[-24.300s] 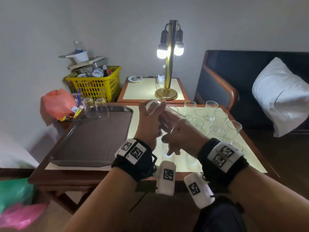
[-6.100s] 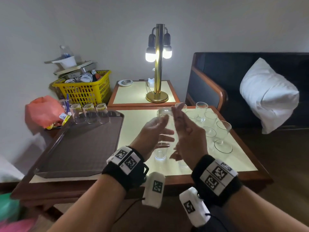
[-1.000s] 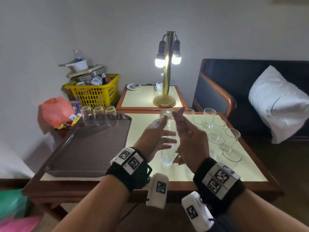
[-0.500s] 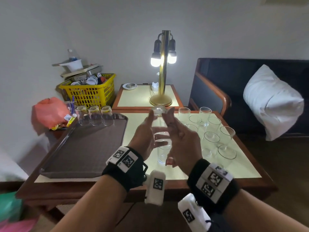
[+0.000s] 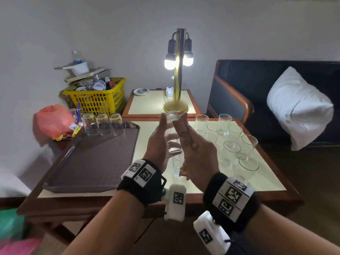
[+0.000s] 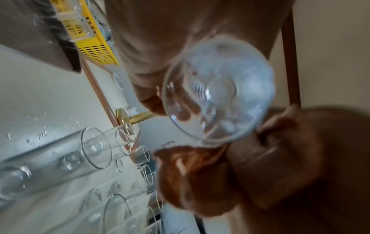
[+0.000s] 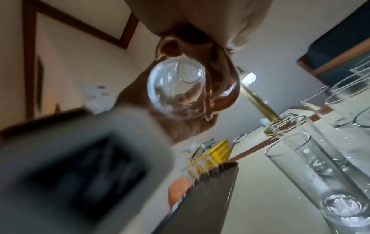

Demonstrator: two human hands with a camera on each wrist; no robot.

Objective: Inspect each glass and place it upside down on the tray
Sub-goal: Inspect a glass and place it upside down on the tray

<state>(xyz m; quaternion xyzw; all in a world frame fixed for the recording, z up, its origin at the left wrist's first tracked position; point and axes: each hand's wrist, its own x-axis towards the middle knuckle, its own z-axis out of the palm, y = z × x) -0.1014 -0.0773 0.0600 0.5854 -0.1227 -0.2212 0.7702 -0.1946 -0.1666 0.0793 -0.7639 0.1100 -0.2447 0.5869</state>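
- Head view: the left hand (image 5: 158,142) and right hand (image 5: 197,153) press a clear glass (image 5: 173,133) between them above the desk (image 5: 265,183). It is raised, already base up and mouth down. The fingers of both hands lie nearly straight along its sides — flat palms pressing, not a curled grip. I judge this as inspection ending, with the placing still to do.
- Also here: the brown tray (image 5: 88,162) sits to the left on the desk, with three inverted glasses (image 5: 103,124) in a row along its far edge. The upright glasses (image 5: 228,140) yet to be checked cluster to the right, near the hands.
- Left wrist view: the glass (image 6: 218,95) shows its open mouth to the camera. The left fingers (image 6: 180,109) are seen through the wall and the right hand (image 6: 240,172) touches the rim side. The picture is blurred, so finer contact is unclear.
- Right wrist view: the glass (image 7: 177,88) is seen from below against the hands, with the tray's (image 7: 216,190) near corner and a tall upright glass (image 7: 312,174) below.
- Next move, as I judge it: carry the glass left and set it rim down beside the row. That likely calls for a firmer one-handed hold first.
- Room: most of the tray is bare — plenty of space. The raised tray rim and the standing row are the edges to clear, and the crowded glasses by the right wrist could be knocked.
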